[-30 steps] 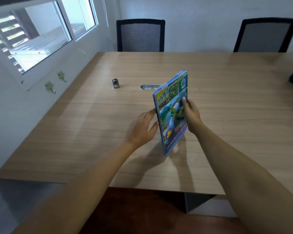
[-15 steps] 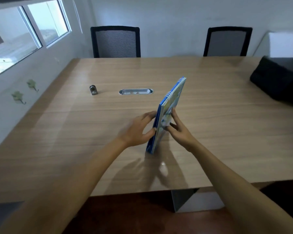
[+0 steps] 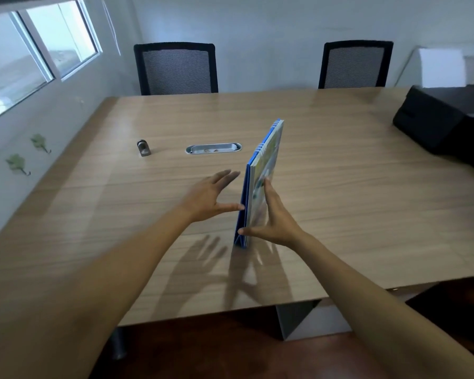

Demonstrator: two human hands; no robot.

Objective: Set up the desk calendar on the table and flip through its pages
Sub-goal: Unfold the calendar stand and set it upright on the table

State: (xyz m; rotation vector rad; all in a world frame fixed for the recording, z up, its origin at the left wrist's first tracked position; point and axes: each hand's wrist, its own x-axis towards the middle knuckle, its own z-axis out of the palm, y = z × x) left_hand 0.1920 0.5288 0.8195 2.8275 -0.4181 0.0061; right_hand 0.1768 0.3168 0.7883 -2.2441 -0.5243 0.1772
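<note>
The blue spiral-bound desk calendar [image 3: 267, 157] stands on edge on the wooden table [image 3: 340, 192], seen almost edge-on, its near lower corner resting on the tabletop. My right hand [image 3: 271, 217] lies flat against its printed right face, thumb hooked around the near edge. My left hand [image 3: 208, 196] is on the calendar's left, fingers spread wide, only the thumb tip touching the blue back cover.
A small metal clip [image 3: 143, 148] and an oval cable grommet [image 3: 213, 148] lie further back on the left. A black printer [image 3: 446, 119] occupies the right side. Two black mesh chairs [image 3: 175, 68] stand behind the far edge.
The calendar has come down from mid-air and turned edge-on, its corner now on the table. My left hand has opened and drawn back from the cover. The view has swung right.
</note>
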